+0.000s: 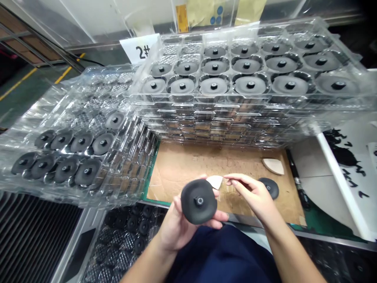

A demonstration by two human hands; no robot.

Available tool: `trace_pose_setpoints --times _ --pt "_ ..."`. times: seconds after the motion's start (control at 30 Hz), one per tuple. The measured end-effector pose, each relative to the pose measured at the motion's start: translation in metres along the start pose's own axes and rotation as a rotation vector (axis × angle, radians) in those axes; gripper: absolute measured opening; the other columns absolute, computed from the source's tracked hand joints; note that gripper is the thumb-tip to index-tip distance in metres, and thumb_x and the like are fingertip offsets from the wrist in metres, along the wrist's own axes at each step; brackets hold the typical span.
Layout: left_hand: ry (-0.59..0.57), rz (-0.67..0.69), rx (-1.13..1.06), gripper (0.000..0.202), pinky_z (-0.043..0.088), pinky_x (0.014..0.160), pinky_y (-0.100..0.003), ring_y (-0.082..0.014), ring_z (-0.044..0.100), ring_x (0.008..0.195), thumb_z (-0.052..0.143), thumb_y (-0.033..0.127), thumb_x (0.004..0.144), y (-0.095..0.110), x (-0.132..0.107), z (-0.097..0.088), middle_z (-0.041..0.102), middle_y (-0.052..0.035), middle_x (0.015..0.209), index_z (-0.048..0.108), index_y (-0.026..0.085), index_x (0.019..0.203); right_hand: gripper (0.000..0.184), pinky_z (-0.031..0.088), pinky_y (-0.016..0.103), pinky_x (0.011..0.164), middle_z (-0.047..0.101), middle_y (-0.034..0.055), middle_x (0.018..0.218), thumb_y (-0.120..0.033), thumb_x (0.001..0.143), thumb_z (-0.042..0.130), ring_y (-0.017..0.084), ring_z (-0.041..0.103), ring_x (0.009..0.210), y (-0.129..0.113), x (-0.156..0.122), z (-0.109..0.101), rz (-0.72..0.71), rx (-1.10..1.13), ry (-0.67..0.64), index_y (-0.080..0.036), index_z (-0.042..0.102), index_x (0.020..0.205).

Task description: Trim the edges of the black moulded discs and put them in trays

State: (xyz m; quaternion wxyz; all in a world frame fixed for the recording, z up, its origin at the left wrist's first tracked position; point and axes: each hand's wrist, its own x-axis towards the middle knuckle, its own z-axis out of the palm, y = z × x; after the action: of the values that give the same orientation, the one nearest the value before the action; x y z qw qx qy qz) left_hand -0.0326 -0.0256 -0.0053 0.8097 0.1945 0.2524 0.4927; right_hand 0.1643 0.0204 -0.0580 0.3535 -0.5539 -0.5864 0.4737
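Observation:
My left hand (184,226) is closed around a black rounded-square disc (194,212), whose short central stem faces up. My right hand (250,190) has its thumb and index finger pinched together just right of the disc. Their tips are at the corner of a pale cream wedge-shaped piece (215,181), partly hidden behind the disc. Whether they grip that piece or something smaller, I cannot tell. Beside the right wrist, a second black disc (271,188) lies on the cardboard sheet (179,161). Another cream wedge (273,166) rests farther back on the sheet.
A tall stack of clear plastic trays (212,112) stands behind the cardboard, its top tray holding rows of black discs. To the left is another tray stack (118,173), partly filled. A white-edged bin (343,184) with black scraps stands right. More discs sit in trays (118,239) below.

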Motion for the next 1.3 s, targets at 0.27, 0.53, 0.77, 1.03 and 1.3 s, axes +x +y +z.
trace_pose_setpoints --times 0.27,0.53,0.77,1.03,1.3 --pt "-0.060 0.546 1.299 0.112 0.040 0.097 -0.042 -0.0234 0.054 0.111 0.071 0.005 0.069 0.006 0.004 -0.004 0.053 -0.0064 0.123 -0.004 0.045 0.142 0.017 0.049 0.028 0.065 0.068 0.0054 0.091 -0.031 0.080 0.060 0.017 0.060 0.073 -0.010 -0.014 -0.009 0.025 0.023 0.119 -0.022 0.071 0.088" --pt "-0.095 0.491 1.328 0.112 0.040 0.098 -0.042 -0.0249 0.054 0.112 0.071 0.010 0.072 0.007 0.004 0.002 0.052 -0.0096 0.124 -0.011 0.039 0.143 0.016 0.051 0.027 0.071 0.070 0.0022 0.086 -0.030 0.081 0.066 0.016 0.063 0.078 -0.062 -0.029 -0.011 0.073 0.252 -0.164 -0.025 0.070 0.095" --pt "-0.091 0.332 1.122 0.102 0.038 0.095 -0.037 -0.0226 0.056 0.101 0.069 0.030 0.075 0.007 0.002 -0.005 0.059 -0.0068 0.111 -0.004 0.029 0.146 0.020 0.046 0.024 0.064 0.069 -0.0008 0.077 -0.026 0.079 0.069 0.011 0.059 0.068 -0.075 -0.016 -0.015 0.144 0.394 -0.513 -0.024 0.070 0.099" --pt "-0.174 0.049 0.910 0.106 0.034 0.099 -0.042 -0.0258 0.057 0.105 0.069 0.043 0.073 0.009 0.005 -0.002 0.060 -0.0081 0.109 -0.007 0.026 0.146 0.015 0.049 0.019 0.062 0.070 -0.0026 0.073 -0.018 0.070 0.075 0.008 0.062 0.064 -0.071 -0.009 -0.014 0.298 0.661 -0.678 -0.024 0.075 0.084" --pt "-0.190 -0.023 0.898 0.114 0.035 0.099 -0.042 -0.0271 0.057 0.107 0.077 0.040 0.065 0.010 0.006 -0.008 0.062 -0.0075 0.108 -0.003 0.029 0.146 0.017 0.051 0.018 0.066 0.069 -0.0021 0.072 -0.018 0.069 0.076 0.008 0.065 0.066 -0.065 -0.019 -0.011 0.377 0.726 -0.644 -0.019 0.069 0.084"
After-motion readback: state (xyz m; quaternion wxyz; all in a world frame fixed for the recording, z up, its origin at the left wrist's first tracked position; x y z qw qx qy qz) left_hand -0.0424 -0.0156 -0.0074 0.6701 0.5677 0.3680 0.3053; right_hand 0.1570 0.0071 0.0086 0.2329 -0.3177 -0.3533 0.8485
